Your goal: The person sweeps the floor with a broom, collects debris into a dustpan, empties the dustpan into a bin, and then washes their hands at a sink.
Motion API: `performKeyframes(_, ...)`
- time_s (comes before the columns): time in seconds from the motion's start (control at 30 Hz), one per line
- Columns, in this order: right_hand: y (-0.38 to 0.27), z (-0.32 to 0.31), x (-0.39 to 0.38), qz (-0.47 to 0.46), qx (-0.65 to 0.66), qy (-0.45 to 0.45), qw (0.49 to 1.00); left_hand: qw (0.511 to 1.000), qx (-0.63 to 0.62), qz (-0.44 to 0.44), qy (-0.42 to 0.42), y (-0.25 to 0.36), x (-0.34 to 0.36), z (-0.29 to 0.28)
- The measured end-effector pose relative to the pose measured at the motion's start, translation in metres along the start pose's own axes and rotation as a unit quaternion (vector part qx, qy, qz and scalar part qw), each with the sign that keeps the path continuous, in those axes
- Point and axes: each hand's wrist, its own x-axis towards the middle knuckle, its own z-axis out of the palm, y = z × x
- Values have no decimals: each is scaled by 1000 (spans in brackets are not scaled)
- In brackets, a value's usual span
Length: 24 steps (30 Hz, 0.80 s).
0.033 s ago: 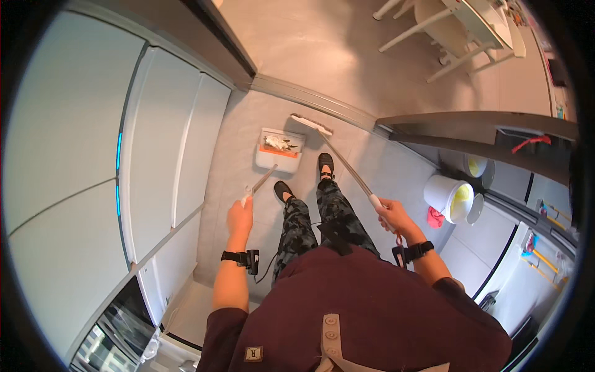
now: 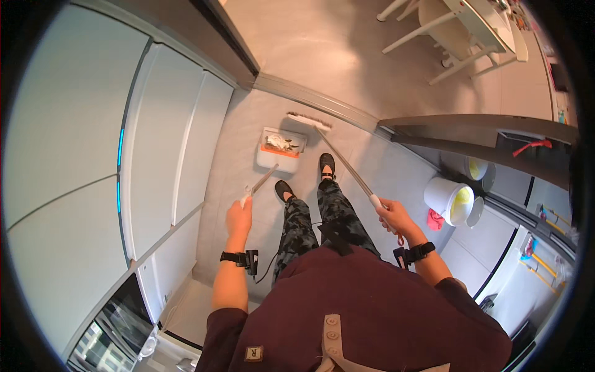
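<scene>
My left hand [image 2: 239,217] is closed around the handle of a long-handled dustpan [image 2: 276,162], whose white pan with an orange strip rests on the floor ahead of my feet. White crumpled scraps and dark leaf-like bits [image 2: 280,142] lie in the pan. My right hand [image 2: 396,217] grips the upper end of a broom [image 2: 347,162] with a metal stick and white grip. Its wide bristled head touches the floor just beyond the dustpan, to the right, near the door track.
A metal door track [image 2: 316,102] crosses the floor ahead. Pale cabinets [image 2: 161,136] line the left. To the right stand a white bucket [image 2: 441,197], a pink cloth [image 2: 435,219] and a dark sliding door [image 2: 477,127]. White chairs [image 2: 440,37] stand beyond the track.
The broom head has shifted slightly left and away from me, toward the door track. The dustpan and both hands stay almost where they were.
</scene>
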Motion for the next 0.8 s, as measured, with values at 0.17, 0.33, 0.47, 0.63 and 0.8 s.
performKeyframes(0.17,-59,27,50,-102,-250,7,963,997,-62,-13,35,-63,-18,-5)
performKeyframes(0.33,-108,58,105,-97,-358,31,928,994,-83,-43,63,-78,-56,-36)
performKeyframes(0.47,-32,29,127,-201,-457,15,866,995,-65,-73,34,-101,-86,-51)
performKeyframes(0.63,-66,8,28,-63,-336,-38,939,993,-44,-105,-10,-121,-122,-53)
performKeyframes(0.8,-115,54,34,-175,-430,-8,886,992,-18,-119,39,-154,-145,-42)
